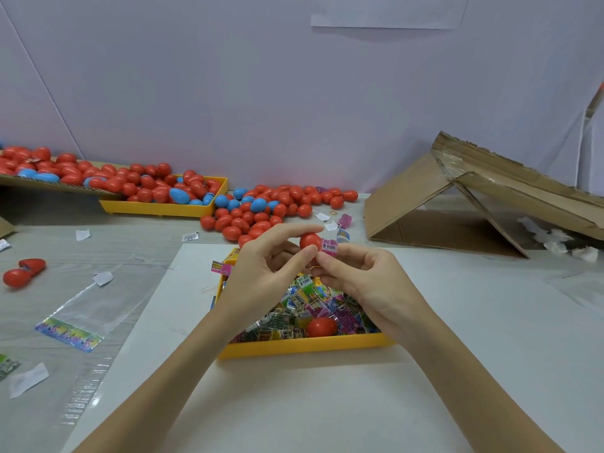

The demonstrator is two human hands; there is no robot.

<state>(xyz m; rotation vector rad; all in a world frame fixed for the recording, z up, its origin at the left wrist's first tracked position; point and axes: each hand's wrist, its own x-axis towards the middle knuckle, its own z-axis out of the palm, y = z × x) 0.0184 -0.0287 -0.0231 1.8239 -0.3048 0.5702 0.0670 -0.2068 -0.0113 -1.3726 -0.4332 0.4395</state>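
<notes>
Over the yellow tray (304, 346) on the white table (294, 403), the left hand (268, 266) grips a red egg (310, 240) — the right hand (362, 276) pinches a pink packet (329, 246); pale wall (228, 93) behind.

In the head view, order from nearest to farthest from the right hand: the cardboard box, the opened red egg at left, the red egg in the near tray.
1. Red egg in the near tray, just below the right hand.
2. Cardboard box, back right.
3. Opened red egg, far left.
</notes>
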